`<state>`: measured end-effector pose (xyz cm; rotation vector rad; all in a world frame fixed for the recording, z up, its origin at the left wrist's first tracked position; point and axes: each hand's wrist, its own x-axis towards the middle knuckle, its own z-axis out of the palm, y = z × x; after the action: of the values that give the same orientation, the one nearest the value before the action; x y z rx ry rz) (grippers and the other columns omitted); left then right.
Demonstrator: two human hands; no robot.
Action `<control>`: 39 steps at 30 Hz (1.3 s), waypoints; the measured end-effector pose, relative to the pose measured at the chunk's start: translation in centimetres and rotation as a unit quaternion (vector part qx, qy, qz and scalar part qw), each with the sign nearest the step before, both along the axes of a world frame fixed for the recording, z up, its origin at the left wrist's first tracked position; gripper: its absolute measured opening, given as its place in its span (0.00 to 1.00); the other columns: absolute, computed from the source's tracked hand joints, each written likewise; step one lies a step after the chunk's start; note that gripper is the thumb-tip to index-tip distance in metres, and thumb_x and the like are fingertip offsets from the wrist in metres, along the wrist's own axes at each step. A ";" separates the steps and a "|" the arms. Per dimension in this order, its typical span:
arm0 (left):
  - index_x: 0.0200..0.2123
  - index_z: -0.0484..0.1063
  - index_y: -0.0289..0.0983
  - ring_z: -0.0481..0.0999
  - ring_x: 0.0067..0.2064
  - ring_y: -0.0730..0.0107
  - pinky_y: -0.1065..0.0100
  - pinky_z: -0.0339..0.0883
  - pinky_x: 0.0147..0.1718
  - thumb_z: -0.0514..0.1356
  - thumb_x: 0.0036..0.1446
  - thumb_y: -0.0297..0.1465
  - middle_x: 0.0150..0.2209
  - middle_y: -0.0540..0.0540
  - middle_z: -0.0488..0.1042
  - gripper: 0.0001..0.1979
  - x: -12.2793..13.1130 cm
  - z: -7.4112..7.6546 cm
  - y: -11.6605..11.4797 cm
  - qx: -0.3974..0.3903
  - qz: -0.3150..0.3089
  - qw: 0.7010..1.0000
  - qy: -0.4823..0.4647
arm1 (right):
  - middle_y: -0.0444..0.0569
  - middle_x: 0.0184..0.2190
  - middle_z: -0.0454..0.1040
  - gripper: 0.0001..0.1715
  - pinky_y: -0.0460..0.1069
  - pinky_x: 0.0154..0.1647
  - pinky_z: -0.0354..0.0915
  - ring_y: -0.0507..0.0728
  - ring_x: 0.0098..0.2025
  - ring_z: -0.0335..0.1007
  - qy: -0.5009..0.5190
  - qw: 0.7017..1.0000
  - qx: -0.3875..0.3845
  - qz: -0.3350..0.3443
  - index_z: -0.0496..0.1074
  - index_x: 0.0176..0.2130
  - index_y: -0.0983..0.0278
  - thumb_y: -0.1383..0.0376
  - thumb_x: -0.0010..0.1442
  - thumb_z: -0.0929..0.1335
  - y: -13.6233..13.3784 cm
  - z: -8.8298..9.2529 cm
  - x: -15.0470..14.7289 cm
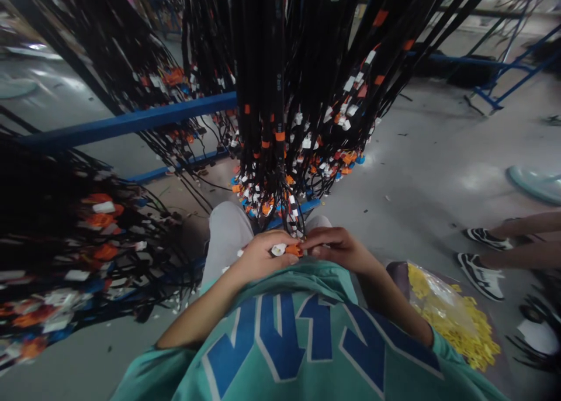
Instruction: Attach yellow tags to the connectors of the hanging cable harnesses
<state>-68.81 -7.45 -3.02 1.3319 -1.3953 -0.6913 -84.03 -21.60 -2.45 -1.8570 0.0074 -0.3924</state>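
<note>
Close in front of my shirt, my left hand (266,256) is closed round a white connector (278,249) and an orange connector (294,250) beside it. The fingers of my right hand (333,248) are bent together at the orange connector's right side; whatever lies between them is too small to make out. Just beyond both hands hangs a thick bundle of black cables (263,97), its lower ends crowded with white, orange and blue connectors.
A blue rail (131,119) crosses at the left, with more hanging cable bundles (100,214) around it. Yellow small parts (468,325) lie in an open bag at the lower right. Another person's shoes (482,275) are on the grey floor at the right.
</note>
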 end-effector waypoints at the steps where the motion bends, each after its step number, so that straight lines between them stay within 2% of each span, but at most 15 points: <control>1: 0.38 0.75 0.33 0.75 0.35 0.72 0.72 0.67 0.35 0.61 0.53 0.36 0.33 0.43 0.77 0.13 -0.2 0.0 -0.1 0.000 -0.015 1.000 -0.003 | 0.47 0.29 0.74 0.13 0.46 0.31 0.65 0.51 0.30 0.69 0.029 0.999 0.023 -0.027 0.75 0.37 0.63 0.59 0.59 0.65 -0.7 -0.4 0.1; 5: 0.38 0.75 0.32 0.75 0.36 0.70 0.71 0.66 0.38 0.60 0.54 0.39 0.34 0.42 0.77 0.16 -1.5 -0.3 -0.6 0.012 -0.070 0.997 -0.010 | 0.52 0.39 0.73 0.23 0.51 0.39 0.66 0.55 0.37 0.68 0.104 0.961 -0.029 -0.256 0.72 0.44 0.64 0.53 0.53 0.67 -3.4 -3.1 2.4; 7: 0.39 0.75 0.33 0.75 0.37 0.69 0.70 0.66 0.39 0.60 0.53 0.40 0.35 0.42 0.77 0.17 -2.3 -0.5 -0.9 0.027 -0.112 0.993 -0.027 | 0.58 0.48 0.68 0.35 0.56 0.47 0.64 0.60 0.45 0.66 0.133 0.943 -0.043 -0.302 0.67 0.51 0.66 0.52 0.48 0.69 -4.4 -4.6 4.3; 9: 0.39 0.75 0.34 0.75 0.38 0.67 0.70 0.66 0.40 0.60 0.53 0.39 0.36 0.42 0.77 0.15 -3.0 -0.6 -1.2 0.042 -0.160 0.985 -0.040 | 0.61 0.55 0.62 0.46 0.58 0.53 0.60 0.62 0.52 0.63 0.153 0.948 0.011 -0.279 0.59 0.57 0.68 0.51 0.45 0.70 -5.0 -5.6 6.2; 11: 0.38 0.75 0.35 0.76 0.39 0.66 0.69 0.66 0.40 0.61 0.53 0.38 0.36 0.42 0.77 0.14 -3.3 -0.4 -1.2 0.050 -0.182 0.981 -0.045 | 0.59 0.57 0.61 0.47 0.56 0.56 0.57 0.60 0.54 0.61 0.154 0.963 0.094 -0.203 0.56 0.59 0.67 0.51 0.45 0.69 -5.1 -6.0 7.8; 13: 0.37 0.75 0.35 0.76 0.38 0.65 0.68 0.67 0.40 0.60 0.54 0.38 0.36 0.42 0.77 0.12 -2.9 0.0 -0.9 0.052 -0.191 0.979 -0.054 | 0.55 0.54 0.65 0.40 0.55 0.56 0.57 0.58 0.53 0.63 0.156 0.964 0.163 -0.138 0.60 0.56 0.67 0.53 0.47 0.68 -4.8 -6.0 8.8; 17: 0.43 0.74 0.37 0.73 0.47 0.62 0.64 0.67 0.46 0.59 0.53 0.35 0.48 0.38 0.72 0.14 0.6 1.1 1.0 0.067 -0.247 0.962 -0.095 | 0.50 0.41 0.73 0.23 0.53 0.55 0.57 0.57 0.46 0.66 0.162 0.962 0.171 -0.137 0.70 0.42 0.68 0.62 0.44 0.66 -4.0 -5.3 9.1; 18: 0.46 0.72 0.37 0.73 0.47 0.62 0.64 0.67 0.45 0.61 0.51 0.37 0.53 0.37 0.69 0.18 1.8 1.2 1.4 0.078 -0.215 0.969 -0.091 | 0.48 0.39 0.73 0.21 0.52 0.54 0.57 0.56 0.44 0.67 0.162 0.965 0.164 -0.126 0.70 0.39 0.68 0.64 0.43 0.66 -3.8 -5.0 8.9; 20: 0.47 0.71 0.36 0.74 0.43 0.66 0.64 0.68 0.44 0.59 0.53 0.39 0.55 0.36 0.64 0.20 4.3 1.2 1.9 0.091 -0.044 0.993 -0.053 | 0.45 0.33 0.73 0.19 0.51 0.49 0.60 0.54 0.38 0.68 0.176 0.969 0.163 -0.061 0.71 0.38 0.68 0.66 0.42 0.66 -3.3 -4.3 8.5; 22: 0.47 0.69 0.34 0.71 0.47 0.64 0.61 0.65 0.48 0.58 0.52 0.42 0.54 0.36 0.65 0.22 6.4 0.8 1.6 0.067 0.145 0.986 -0.049 | 0.44 0.29 0.73 0.20 0.50 0.43 0.62 0.53 0.33 0.68 0.199 0.964 0.172 0.037 0.70 0.39 0.68 0.67 0.43 0.66 -2.5 -3.6 8.0; 24: 0.49 0.67 0.33 0.66 0.54 0.58 0.58 0.59 0.52 0.60 0.48 0.44 0.54 0.36 0.65 0.28 7.6 -0.1 0.9 0.066 0.238 0.967 -0.066 | 0.44 0.27 0.74 0.21 0.48 0.39 0.62 0.52 0.31 0.68 0.213 0.950 0.177 0.141 0.70 0.41 0.69 0.66 0.45 0.67 -1.5 -2.8 7.6; 27: 0.43 0.69 0.32 0.68 0.50 0.57 0.59 0.60 0.50 0.56 0.48 0.49 0.47 0.38 0.71 0.28 7.7 -1.7 0.0 0.125 0.185 0.974 -0.039 | 0.44 0.26 0.75 0.21 0.47 0.34 0.63 0.51 0.28 0.69 0.218 0.926 0.197 0.236 0.70 0.41 0.69 0.64 0.45 0.69 0.0 -2.2 7.2; 29: 0.35 0.71 0.32 0.71 0.40 0.62 0.65 0.64 0.42 0.53 0.50 0.50 0.36 0.42 0.74 0.25 7.0 -2.5 0.0 0.156 0.118 0.980 -0.029 | 0.44 0.25 0.74 0.21 0.46 0.31 0.63 0.50 0.26 0.69 0.215 0.922 0.221 0.237 0.69 0.39 0.69 0.63 0.44 0.69 0.7 -2.1 7.1; 31: 0.28 0.69 0.32 0.68 0.32 0.68 0.70 0.62 0.34 0.53 0.51 0.49 0.28 0.46 0.71 0.23 6.1 -2.9 0.4 0.163 0.097 0.981 -0.042 | 0.44 0.24 0.74 0.22 0.45 0.29 0.63 0.50 0.25 0.69 0.207 0.921 0.244 0.221 0.69 0.38 0.69 0.61 0.43 0.70 1.3 -2.1 6.9; 39: 0.17 0.63 0.34 0.59 0.22 0.76 0.74 0.53 0.23 0.53 0.50 0.49 0.17 0.51 0.62 0.24 3.0 -1.1 2.5 0.117 0.210 0.971 -0.005 | 0.44 0.25 0.73 0.26 0.47 0.31 0.64 0.51 0.26 0.68 0.177 0.928 0.295 0.144 0.69 0.35 0.68 0.54 0.41 0.75 3.3 -1.5 6.1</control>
<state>-65.82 -4.95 -4.16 1.7533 -1.0096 -0.5714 -77.92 -18.27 -3.91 -1.2805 0.0880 0.1487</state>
